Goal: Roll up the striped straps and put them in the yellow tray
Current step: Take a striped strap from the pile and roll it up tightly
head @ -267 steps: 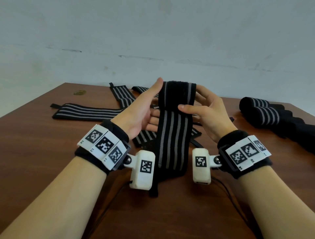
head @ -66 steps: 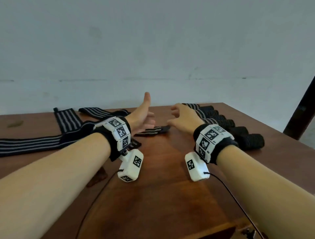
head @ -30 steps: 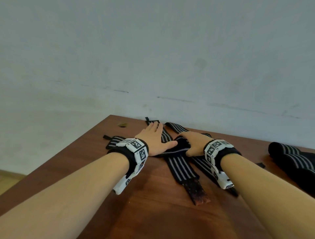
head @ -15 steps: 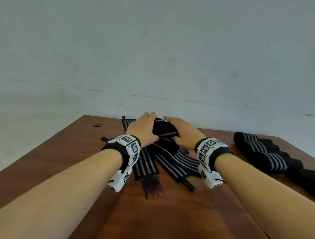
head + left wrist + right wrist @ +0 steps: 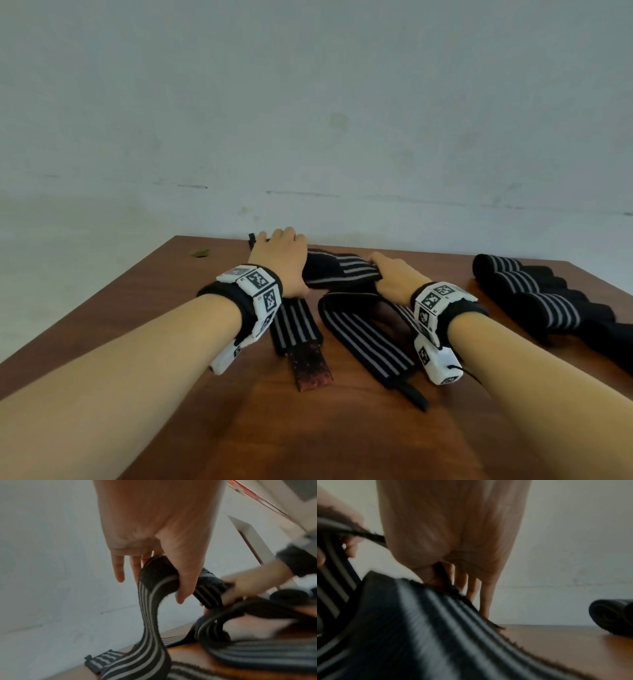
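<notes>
From the head view I see both my forearms stretched toward twelve o'clock over the table [image 5: 342,428], my left hand [image 5: 281,263] and right hand [image 5: 394,279] each closed on an end of one striped strap [image 5: 342,272], lifted a little above the loose straps [image 5: 363,337] lying flat beneath. Finished rolled straps [image 5: 534,296] sit in a row at about two o'clock, well apart from my hands. On the left wrist view, my left hand [image 5: 159,536] points down, thumb and curled fingers [image 5: 118,568] keeping a firm grip on the strap's black end while the striped strap [image 5: 150,622] hangs to the table. On the right wrist view, blurred, my right hand [image 5: 453,534] pinches the strap's edge, fingers downward; one of the rolled straps [image 5: 611,616] lies at three o'clock.
</notes>
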A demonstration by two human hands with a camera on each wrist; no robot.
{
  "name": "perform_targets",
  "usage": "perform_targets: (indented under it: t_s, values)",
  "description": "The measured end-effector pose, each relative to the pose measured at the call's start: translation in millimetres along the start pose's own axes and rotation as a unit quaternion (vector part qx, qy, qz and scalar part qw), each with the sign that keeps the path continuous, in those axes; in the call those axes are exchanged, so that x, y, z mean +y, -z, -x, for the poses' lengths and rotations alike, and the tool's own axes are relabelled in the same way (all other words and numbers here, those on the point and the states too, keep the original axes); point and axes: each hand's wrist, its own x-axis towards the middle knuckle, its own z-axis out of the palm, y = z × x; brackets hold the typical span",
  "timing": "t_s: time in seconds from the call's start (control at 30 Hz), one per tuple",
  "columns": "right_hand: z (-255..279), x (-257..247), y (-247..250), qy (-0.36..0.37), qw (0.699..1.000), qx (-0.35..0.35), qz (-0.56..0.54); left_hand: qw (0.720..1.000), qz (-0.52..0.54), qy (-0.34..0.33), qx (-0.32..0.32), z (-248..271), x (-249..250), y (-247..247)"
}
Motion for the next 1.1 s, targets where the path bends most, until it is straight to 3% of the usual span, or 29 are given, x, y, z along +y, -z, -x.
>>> perform_targets:
  t_s: [0.07, 0.2, 0.3, 0.4, 0.7, 1.0, 1.1]
  values:
    - [1, -9, -5, 0.020, 0.999, 0.006, 0.042, 0.999, 0.019, -0.028, -0.025, 0, 8, -6]
    - [5, -26, -8, 0.065, 0.996, 0.038, 0.049, 0.989, 0.113, -0.097, -0.010, -3, 42, -7]
    - [9, -25, -8, 0.069, 0.995, 0.057, 0.035, 0.991, 0.114, -0.073, -0.001, -8, 53, -15]
    - [13, -11, -10, 0.072, 0.996, 0.018, 0.047, 0.992, 0.102, -0.068, 0.022, -10, 46, -19]
    - [2, 7, -19, 0.083, 0.993, -0.039, 0.079, 0.980, 0.198, -0.002, -0.028, -17, 31, -15]
    - [-4, 1, -28, 0.038, 0.994, -0.072, 0.073, 0.977, 0.206, 0.058, -0.022, -14, 18, -7]
    - [-3, 6, -23, 0.006, 0.986, -0.131, 0.101, 0.973, 0.216, 0.079, -0.006, -12, -1, 1]
